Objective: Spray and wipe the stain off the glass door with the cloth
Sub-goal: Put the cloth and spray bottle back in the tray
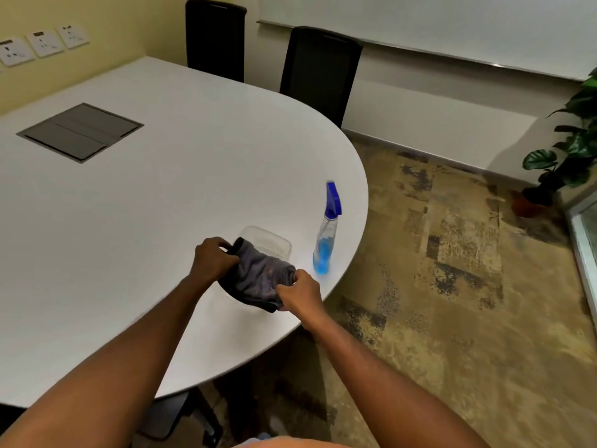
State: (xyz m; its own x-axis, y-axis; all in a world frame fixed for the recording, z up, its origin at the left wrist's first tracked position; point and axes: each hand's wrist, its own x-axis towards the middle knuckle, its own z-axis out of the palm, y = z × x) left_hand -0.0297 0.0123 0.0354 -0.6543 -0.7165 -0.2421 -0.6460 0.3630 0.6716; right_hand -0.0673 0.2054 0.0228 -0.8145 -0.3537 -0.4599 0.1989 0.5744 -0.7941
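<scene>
Both hands, left hand (213, 258) and right hand (298, 291), pinch cloth (258, 278) over table (129, 221); spray bottle (326, 237) upright just right, nearer right hand.

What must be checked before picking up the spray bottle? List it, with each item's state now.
1. Cloth in hand: ok, both the left hand and the right hand have a grip on it.
2. A hand free for the spray bottle: not ok, both are busy.
3. Bottle upright and near: ok, on the table beside the right hand.
4. Liquid left: ok, blue liquid shows at the bottom.
5. Stain on the glass door located: cannot tell.
</scene>
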